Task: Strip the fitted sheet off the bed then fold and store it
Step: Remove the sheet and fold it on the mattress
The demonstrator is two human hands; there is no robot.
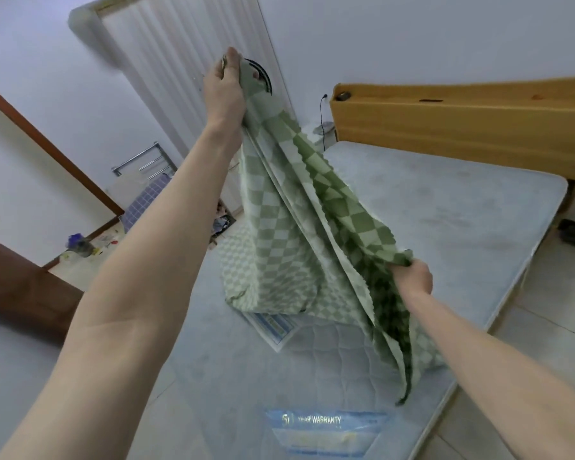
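A bare quilted mattress [429, 207] fills the bedroom, its warranty label [319, 423] nearest the camera. Over it, the right hand [412, 277] grips a bunched edge of the green checked fitted sheet [289, 227], fingers curled round the cloth. The left hand [224, 78] is raised high and pinches another corner, so the sheet hangs between them with its lower folds resting on the mattress. Beyond stands the wooden headboard [462, 124]. Risks, as I judge them: the trailing folds may drag and twist, the elastic corners may misalign, and the high pinch may slip.
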